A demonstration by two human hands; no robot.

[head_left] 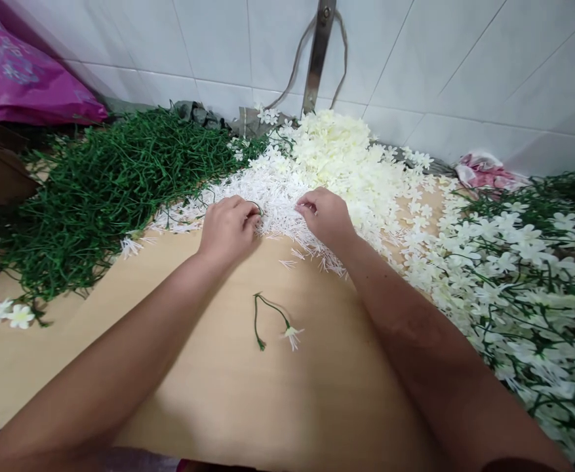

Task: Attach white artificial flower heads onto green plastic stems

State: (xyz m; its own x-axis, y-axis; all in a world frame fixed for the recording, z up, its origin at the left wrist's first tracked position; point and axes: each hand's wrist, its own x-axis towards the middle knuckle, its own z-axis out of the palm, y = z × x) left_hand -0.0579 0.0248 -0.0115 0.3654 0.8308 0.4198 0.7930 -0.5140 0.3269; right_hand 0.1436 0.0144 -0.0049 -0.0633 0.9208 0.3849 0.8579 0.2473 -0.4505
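Note:
My left hand (229,228) is closed around a green plastic stem (258,207), of which only a short curved piece shows by the fingertips. Across from it, my right hand (327,216) makes a pinch at the edge of a pile of thin white stamen pieces (280,190); whatever lies between its fingertips is too small to make out. On the board below both hands rests a forked green stem (256,321) with a white stamen piece (292,337) on one of its ends.
Green stems (134,170) are heaped at the left, and cream petals (339,147) behind my right hand. Assembled white flowers (518,295) cover the right side. A pink bag (26,72) sits far left. A metal strip (319,56) stands against the tiled wall (415,59).

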